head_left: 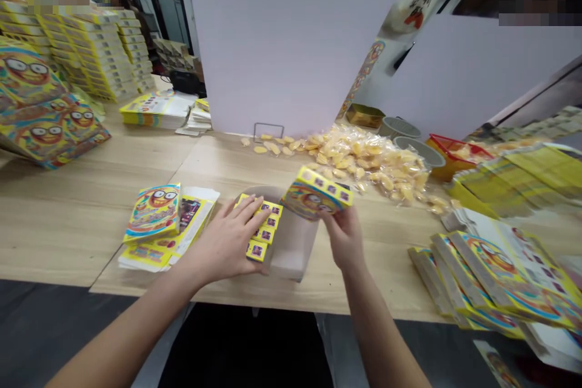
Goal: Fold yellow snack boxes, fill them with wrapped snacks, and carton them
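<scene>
My left hand lies flat, fingers spread, on a yellow printed box that stands in a clear plastic tray near the table's front edge. My right hand grips a second yellow cartoon box by its lower edge and holds it tilted just above the tray's right side. To the left of my left hand rests a small stack of flat printed cartons.
A heap of wrapped yellow candies lies behind the tray. Rows of folded cartons lie at the right, tall carton stacks at the back left. A white board stands upright behind. Grey bowls and a red basket sit at the back right.
</scene>
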Demonstrator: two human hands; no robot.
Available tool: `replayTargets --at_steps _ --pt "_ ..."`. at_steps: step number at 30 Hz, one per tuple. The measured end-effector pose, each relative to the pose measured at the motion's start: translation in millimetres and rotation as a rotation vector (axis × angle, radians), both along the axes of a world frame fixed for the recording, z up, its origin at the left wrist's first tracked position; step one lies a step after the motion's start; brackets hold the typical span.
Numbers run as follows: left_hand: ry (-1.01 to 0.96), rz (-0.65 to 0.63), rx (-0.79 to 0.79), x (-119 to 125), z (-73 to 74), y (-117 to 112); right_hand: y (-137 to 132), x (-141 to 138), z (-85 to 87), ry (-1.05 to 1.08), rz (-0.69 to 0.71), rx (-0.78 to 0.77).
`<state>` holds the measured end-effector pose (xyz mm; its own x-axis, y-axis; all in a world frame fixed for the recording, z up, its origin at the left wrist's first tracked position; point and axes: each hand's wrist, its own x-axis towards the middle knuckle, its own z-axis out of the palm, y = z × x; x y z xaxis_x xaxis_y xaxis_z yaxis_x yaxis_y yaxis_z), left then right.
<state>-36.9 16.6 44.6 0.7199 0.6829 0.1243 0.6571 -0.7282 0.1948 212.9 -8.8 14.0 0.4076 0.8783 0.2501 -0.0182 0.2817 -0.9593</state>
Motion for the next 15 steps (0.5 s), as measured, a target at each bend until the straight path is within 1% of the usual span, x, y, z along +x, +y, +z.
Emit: replayTargets --at_steps 3,5,6,7,8,9,10,11,12,13,14,15 --pt "-0.054 -0.023 -0.003 -2 5.2 -2 22 -24 -16.6 0.004 0.152 -0.068" --pt "-0.192 -0.049 0.017 -9 4.9 -1 26 -37 -22.6 0.017 0.201 -0.140" --pt "-0.312 -0.042 0.034 -13 1.9 0 26 -44 -24.2 0.044 0.196 -0.178" --pt "-0.473 -0.007 0.049 -18 -3.5 1 25 -50 -25.3 0.086 0.168 -0.211" --pt "-0.671 0.061 0.044 -23 -11.3 4 24 -56 -26.2 0.141 0.117 -0.239" --pt "-0.887 0.160 -0.003 -28 -21.1 7 23 -61 -27.1 0.203 0.054 -0.264" --pt "-1.093 0.276 -0.107 -31 -32.2 10 23 -66 -28.0 0.269 -0.006 -0.293" --pt "-1.256 0.386 -0.274 -32 -43.6 14 23 -70 -28.6 0.333 -0.054 -0.327" --pt "-1.371 0.473 -0.477 -33 -54.5 18 23 -73 -28.9 0.391 -0.076 -0.366" --pt "-1.430 0.522 -0.700 -32 -63.9 22 24 -75 -28.6 0.436 -0.073 -0.408" --pt "-1.445 0.529 -0.911 -29 -71.2 25 26 -77 -27.7 0.464 -0.045 -0.446" --pt "-1.443 0.501 -1.086 -26 -76.1 27 28 -78 -26.0 0.473 0.005 -0.477"
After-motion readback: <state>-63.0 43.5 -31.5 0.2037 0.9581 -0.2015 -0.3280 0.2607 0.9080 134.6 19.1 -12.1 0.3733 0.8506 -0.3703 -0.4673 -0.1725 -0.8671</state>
